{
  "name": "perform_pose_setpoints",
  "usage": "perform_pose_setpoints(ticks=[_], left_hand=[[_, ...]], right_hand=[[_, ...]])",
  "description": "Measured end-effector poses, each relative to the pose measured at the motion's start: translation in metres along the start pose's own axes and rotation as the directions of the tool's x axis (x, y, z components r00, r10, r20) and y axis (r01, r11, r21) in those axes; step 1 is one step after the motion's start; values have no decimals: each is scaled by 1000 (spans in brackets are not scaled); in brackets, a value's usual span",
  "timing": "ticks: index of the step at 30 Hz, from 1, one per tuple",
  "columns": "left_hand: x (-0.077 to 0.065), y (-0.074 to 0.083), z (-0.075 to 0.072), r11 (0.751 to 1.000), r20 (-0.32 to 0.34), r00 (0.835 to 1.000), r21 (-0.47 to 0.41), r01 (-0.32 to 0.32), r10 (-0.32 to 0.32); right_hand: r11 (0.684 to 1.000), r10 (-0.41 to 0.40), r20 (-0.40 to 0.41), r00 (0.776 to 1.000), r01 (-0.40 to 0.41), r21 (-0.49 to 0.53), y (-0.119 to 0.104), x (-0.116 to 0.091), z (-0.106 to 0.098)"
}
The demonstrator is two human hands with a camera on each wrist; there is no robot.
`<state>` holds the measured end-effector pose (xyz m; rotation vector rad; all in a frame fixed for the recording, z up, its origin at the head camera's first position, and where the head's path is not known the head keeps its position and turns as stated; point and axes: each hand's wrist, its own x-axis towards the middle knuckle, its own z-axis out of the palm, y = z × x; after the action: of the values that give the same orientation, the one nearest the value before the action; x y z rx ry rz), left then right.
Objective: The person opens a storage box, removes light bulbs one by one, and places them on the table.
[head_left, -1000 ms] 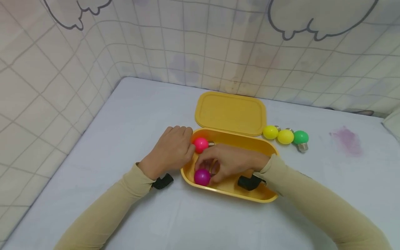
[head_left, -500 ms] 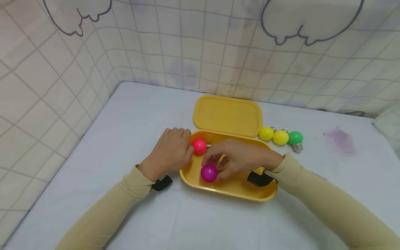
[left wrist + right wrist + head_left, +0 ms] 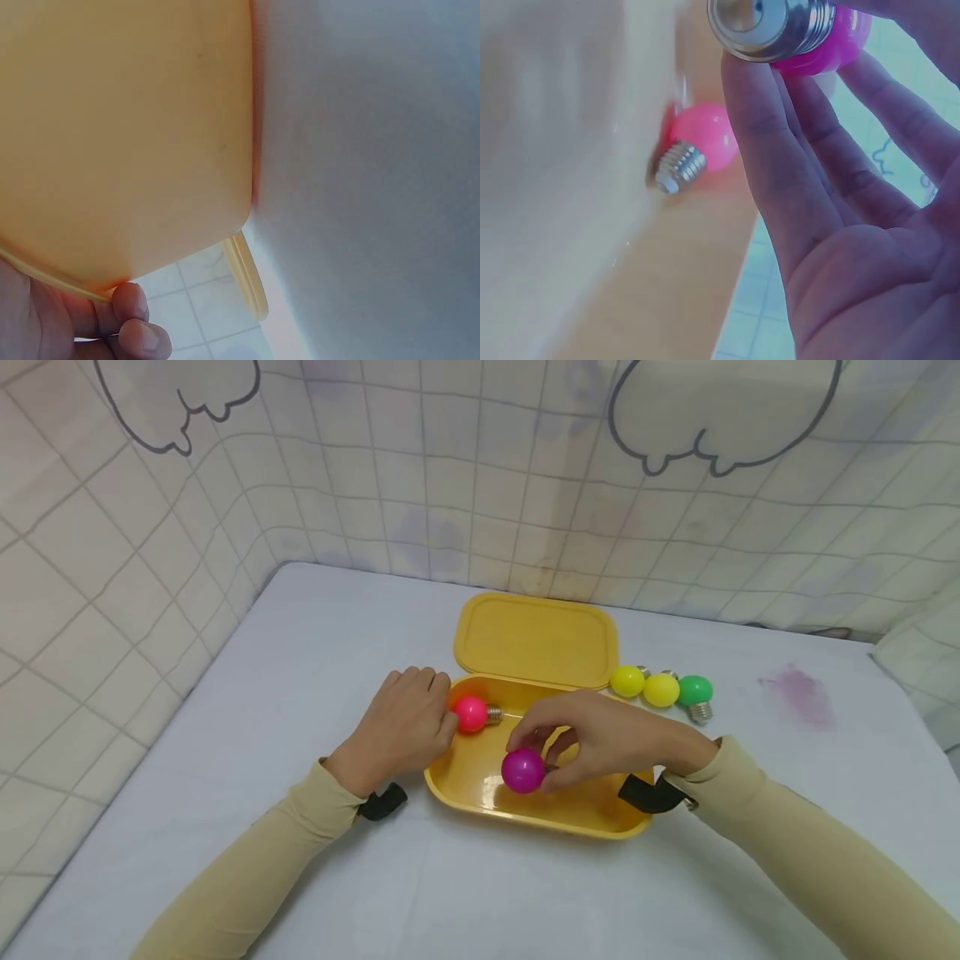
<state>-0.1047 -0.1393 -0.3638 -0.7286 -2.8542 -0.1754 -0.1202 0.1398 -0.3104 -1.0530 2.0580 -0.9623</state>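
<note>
My right hand (image 3: 611,733) holds a purple light bulb (image 3: 522,770) over the inside of a yellow plastic box (image 3: 457,781). In the right wrist view, the bulb's metal screw base (image 3: 784,34) faces the camera, with fingers around the bulb. A pink light bulb (image 3: 471,714) lies at the box's left end, its base pointing right. My left hand (image 3: 399,727) grips the rim at that same end. The left wrist view shows its curled fingertips (image 3: 142,337) at the rim, outside the box wall (image 3: 127,135).
Behind the box lies its flat yellow lid (image 3: 536,641). Two yellow bulbs, one left (image 3: 627,681) and one right (image 3: 662,690), and a green bulb (image 3: 694,690) sit in a row to its right. A grid-patterned cloth (image 3: 450,485) hangs behind the white-covered table (image 3: 337,627).
My right hand has lifted the purple bulb from the box's front left corner and carried it rightward. The left hand stays on the rim. The head view has shifted slightly.
</note>
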Motion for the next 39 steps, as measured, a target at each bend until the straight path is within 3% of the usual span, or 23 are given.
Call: perform_pose_setpoints(ticks=[8,18,24,30,34,39], left_hand=[[-1,-2,2,1000,-1,1000,-3,-4,4],[-1,-1,1,1000,-7,1000,-12,-3,3],[0,0,3,1000,-18,1000,-13,-9,8],[2,1,1,1000,7,1000,-15,-4,4],[2,2,0,1000,23,1000,-25,4,-4],[2,3,-1,999,26,1000,-39,12,-11]], right_hand=[[999,-35,-51,998,37,33,4,-14,-4],[993,-50,-209,977,71,93,5,-42,-13],[986,-94,-306,947,131,100,9,-57,-18],[982,-87,-393,915,146,122,12,-74,-23],[978,-86,-461,883,163,131,12,-85,-28],[980,-29,-545,838,132,150,13,-101,-34]])
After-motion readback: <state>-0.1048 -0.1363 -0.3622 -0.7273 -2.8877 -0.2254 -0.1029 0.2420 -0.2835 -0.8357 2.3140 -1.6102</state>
